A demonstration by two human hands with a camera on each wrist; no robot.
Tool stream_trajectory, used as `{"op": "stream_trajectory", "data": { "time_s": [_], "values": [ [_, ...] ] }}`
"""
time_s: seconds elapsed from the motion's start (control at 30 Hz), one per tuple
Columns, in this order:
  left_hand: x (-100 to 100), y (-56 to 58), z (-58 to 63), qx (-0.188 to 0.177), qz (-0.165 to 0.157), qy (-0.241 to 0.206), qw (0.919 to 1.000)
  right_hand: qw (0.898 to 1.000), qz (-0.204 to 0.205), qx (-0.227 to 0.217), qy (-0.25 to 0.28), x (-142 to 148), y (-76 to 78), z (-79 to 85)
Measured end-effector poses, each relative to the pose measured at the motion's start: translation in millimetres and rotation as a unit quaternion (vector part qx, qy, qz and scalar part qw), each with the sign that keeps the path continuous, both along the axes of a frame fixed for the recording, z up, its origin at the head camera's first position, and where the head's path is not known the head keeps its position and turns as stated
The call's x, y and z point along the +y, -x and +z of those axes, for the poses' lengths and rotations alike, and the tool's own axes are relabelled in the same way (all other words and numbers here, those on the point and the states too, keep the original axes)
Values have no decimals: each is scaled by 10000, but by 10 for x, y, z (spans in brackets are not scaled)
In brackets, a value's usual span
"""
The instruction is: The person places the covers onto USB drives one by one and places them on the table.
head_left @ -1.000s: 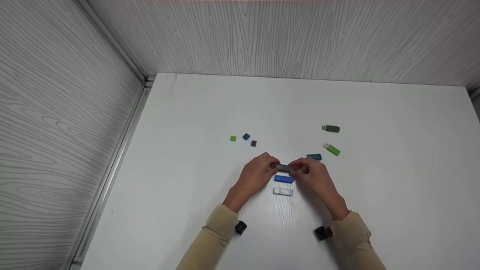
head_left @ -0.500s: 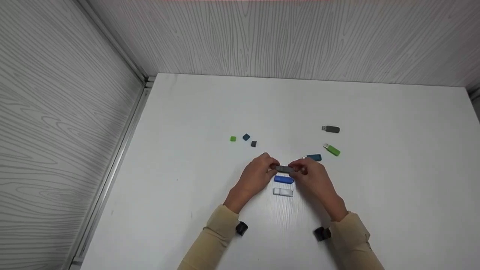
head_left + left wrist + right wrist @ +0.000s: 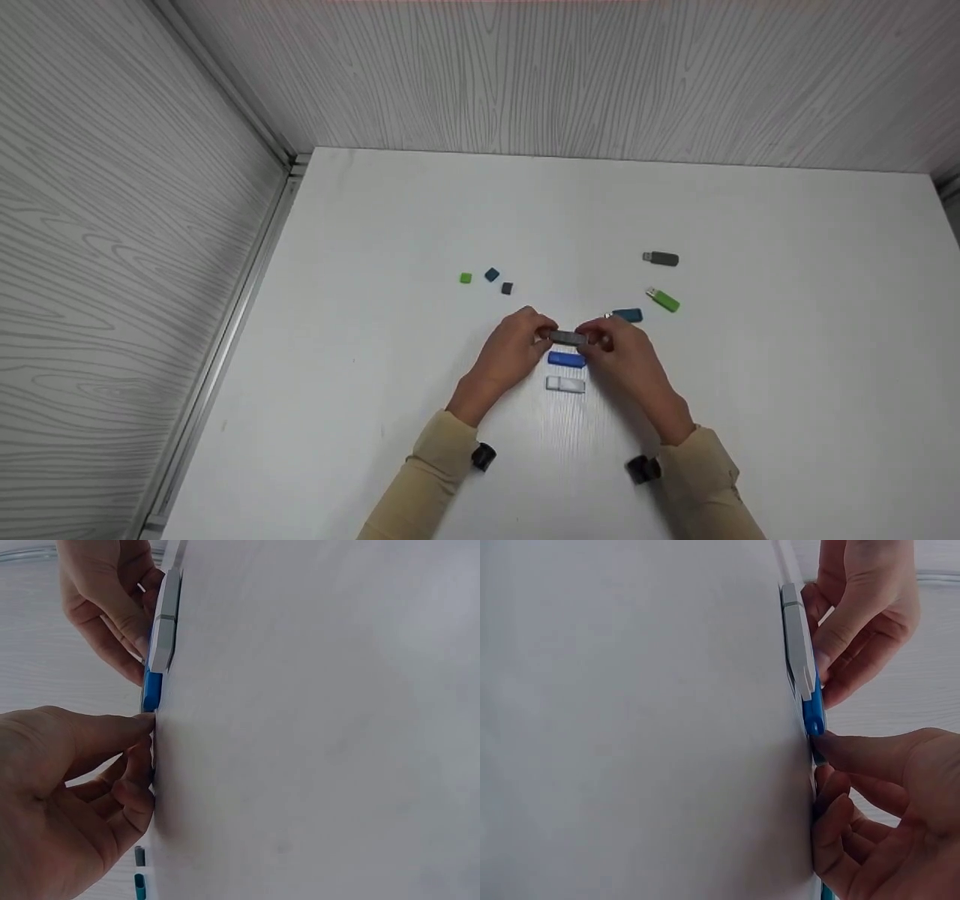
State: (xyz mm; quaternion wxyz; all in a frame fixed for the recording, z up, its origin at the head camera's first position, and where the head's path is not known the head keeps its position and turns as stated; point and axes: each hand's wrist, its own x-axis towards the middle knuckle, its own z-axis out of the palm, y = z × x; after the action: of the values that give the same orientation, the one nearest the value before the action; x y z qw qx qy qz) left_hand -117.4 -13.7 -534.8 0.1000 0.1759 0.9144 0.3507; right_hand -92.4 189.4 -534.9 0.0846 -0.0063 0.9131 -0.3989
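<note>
A dark grey USB stick lies crosswise between my two hands, its cap end to the left. My left hand pinches the left end between thumb and fingers; my right hand pinches the right end the same way. Just below it, a blue USB stick and then a white USB stick lie parallel on the table. In the left wrist view the white stick and blue stick show edge-on, and fingers mostly hide the grey one.
Uncapped sticks lie to the right: a teal one close to my right hand, a green one and a dark grey one. Loose caps, green, teal and dark, sit on the white table beyond my left hand.
Both hands keep their grip on the grey stick and stay almost in place. The stick appears turned slightly between the fingers; the other sticks and the caps have not moved.
</note>
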Motion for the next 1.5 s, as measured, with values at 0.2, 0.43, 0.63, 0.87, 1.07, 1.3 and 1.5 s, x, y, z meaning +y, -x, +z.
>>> {"op": "stream_trajectory", "data": {
  "time_s": [0.2,0.43,0.63,0.87,1.07,1.3,1.5],
  "values": [
    [2,-1,3,-91,34,4,10000,10000,48,40,76,17,-8,-10],
    [-10,-10,38,-263,23,-7,9997,9995,-7,-221,226,61,-12,-16],
    [-36,-24,58,-299,52,31,9995,9990,-81,-232,381,105,-23,2],
    [-76,-17,93,-355,235,-81,9991,9978,-214,-97,624,165,-15,73],
    [-130,20,100,-259,353,-250,9987,9978,-304,-153,564,179,-12,115],
    [-186,66,109,-163,436,-362,9983,9981,-331,-97,510,222,-5,106],
    [-232,91,113,-169,553,-448,9973,9982,-302,-101,516,249,-12,114]
  ]
}}
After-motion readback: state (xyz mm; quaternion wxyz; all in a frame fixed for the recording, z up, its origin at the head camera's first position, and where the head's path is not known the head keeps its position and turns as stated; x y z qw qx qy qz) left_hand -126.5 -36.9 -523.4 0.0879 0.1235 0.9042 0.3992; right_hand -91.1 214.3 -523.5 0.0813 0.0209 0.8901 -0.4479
